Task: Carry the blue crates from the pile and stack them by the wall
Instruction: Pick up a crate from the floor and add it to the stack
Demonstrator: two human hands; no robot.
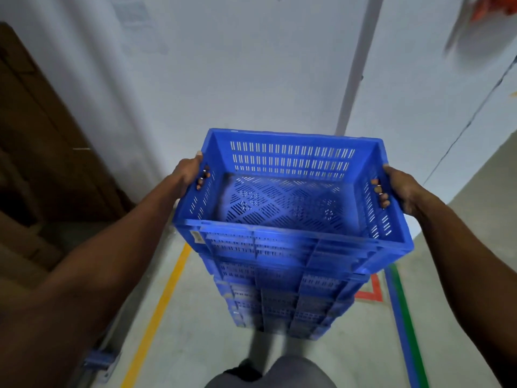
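Note:
An empty blue slotted crate (291, 231) fills the middle of the head view, sitting at the top of a stack of blue crates (282, 306) that stands on the floor close to the white wall (251, 65). My left hand (188, 170) grips the crate's left handle slot, fingertips showing through it. My right hand (402, 191) grips the right handle slot the same way. Whether the top crate rests fully on the stack or hovers just above it cannot be told.
Brown cardboard boxes (42, 149) stand along the left. A yellow floor line (159, 309) runs left of the stack, blue and green lines (402, 326) right of it, with a red corner mark (372, 292). A grey pipe (355, 65) runs up the wall.

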